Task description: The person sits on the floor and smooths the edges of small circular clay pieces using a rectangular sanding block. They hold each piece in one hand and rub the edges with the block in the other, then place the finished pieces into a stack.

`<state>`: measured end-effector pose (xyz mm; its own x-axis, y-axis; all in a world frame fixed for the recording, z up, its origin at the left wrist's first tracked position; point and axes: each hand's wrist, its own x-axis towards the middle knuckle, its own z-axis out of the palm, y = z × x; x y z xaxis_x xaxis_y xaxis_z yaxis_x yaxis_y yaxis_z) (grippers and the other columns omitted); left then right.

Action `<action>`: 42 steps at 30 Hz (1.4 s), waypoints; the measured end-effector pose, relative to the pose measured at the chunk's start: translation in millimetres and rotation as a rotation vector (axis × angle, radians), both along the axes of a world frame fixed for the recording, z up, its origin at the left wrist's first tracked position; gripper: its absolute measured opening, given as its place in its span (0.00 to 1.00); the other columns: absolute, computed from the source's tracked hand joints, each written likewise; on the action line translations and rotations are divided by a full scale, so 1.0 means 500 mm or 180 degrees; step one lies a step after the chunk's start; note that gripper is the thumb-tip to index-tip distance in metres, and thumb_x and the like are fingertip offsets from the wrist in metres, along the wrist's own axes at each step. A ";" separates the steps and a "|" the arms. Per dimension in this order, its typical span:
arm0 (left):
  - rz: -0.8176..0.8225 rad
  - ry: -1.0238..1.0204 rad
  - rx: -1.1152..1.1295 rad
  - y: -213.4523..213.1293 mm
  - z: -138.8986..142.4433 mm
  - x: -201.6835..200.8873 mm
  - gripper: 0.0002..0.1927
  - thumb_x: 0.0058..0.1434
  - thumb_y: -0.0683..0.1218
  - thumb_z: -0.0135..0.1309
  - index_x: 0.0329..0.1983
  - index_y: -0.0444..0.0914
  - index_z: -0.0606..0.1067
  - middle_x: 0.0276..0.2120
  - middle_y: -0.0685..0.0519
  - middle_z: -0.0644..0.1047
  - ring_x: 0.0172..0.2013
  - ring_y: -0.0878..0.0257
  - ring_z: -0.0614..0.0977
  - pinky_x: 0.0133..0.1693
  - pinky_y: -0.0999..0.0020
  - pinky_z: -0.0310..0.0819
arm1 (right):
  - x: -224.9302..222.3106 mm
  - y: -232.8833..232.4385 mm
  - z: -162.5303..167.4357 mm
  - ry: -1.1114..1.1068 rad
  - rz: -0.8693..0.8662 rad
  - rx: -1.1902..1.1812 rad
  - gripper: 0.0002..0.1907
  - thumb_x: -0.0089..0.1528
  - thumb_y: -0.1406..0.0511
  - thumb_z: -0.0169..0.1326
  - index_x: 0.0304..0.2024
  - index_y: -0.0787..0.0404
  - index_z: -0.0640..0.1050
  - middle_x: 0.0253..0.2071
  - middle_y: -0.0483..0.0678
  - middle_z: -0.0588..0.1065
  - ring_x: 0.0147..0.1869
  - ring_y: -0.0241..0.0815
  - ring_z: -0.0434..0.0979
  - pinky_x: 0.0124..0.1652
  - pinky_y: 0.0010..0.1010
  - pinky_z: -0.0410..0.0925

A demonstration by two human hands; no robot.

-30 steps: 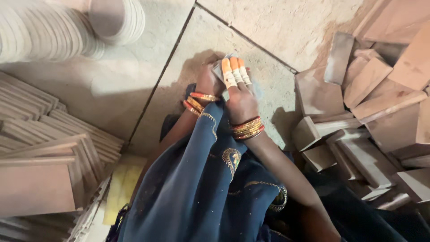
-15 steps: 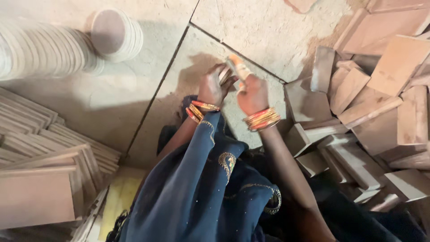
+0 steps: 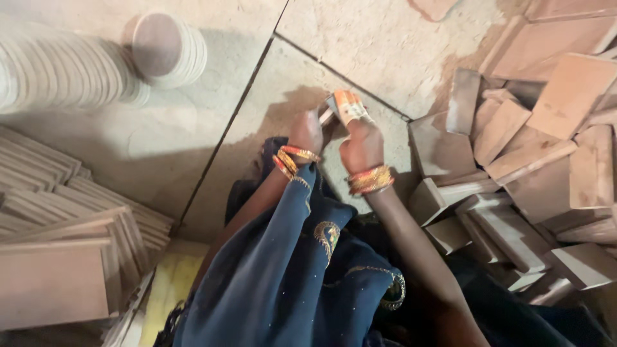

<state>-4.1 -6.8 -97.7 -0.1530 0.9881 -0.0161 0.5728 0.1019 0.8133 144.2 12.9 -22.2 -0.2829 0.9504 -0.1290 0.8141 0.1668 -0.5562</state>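
Over stone floor [image 3: 193, 148], both hands [image 3: 334, 138] grip a small block [image 3: 340, 106].

Small pale piece [image 3: 347, 106] between hands mostly covered by right hand [image 3: 361, 144] fingers; kind unclear. Disc stack [image 3: 58, 77] cut off at left edge. Tile pile [image 3: 546, 128] cut off at right.

Both hands, left [image 3: 306, 132] and right [image 3: 361, 144], meet close together, fingers curled, arms extended forward.
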 end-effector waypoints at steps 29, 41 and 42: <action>-0.0041 0.0128 0.0304 0.014 0.008 0.003 0.04 0.56 0.40 0.52 0.29 0.33 0.75 0.24 0.37 0.76 0.30 0.37 0.79 0.32 0.44 0.71 | -0.037 0.033 -0.011 -0.0245 -0.0455 -0.0428 0.19 0.58 0.75 0.50 0.52 0.71 0.78 0.56 0.67 0.75 0.64 0.66 0.73 0.64 0.46 0.66; 0.0136 -0.0412 0.0039 -0.025 0.020 -0.006 0.12 0.62 0.42 0.52 0.47 0.36 0.78 0.33 0.37 0.79 0.35 0.40 0.83 0.35 0.49 0.76 | -0.022 -0.032 -0.071 0.0200 -0.0147 0.0405 0.12 0.48 0.76 0.52 0.35 0.72 0.79 0.36 0.70 0.77 0.41 0.70 0.78 0.42 0.53 0.72; 0.0132 -0.0414 0.0138 -0.032 0.023 -0.006 0.17 0.63 0.40 0.49 0.55 0.37 0.78 0.35 0.37 0.80 0.37 0.39 0.82 0.37 0.48 0.76 | -0.011 -0.022 -0.084 0.0243 -0.0281 0.0174 0.09 0.49 0.75 0.52 0.33 0.71 0.78 0.34 0.69 0.77 0.40 0.71 0.78 0.40 0.54 0.72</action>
<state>-7.1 -23.0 -86.0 -0.1931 0.9812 0.0040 0.4584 0.0866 0.8845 138.7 2.1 -64.1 -0.2048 0.9771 -0.0577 0.7827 0.1281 -0.6091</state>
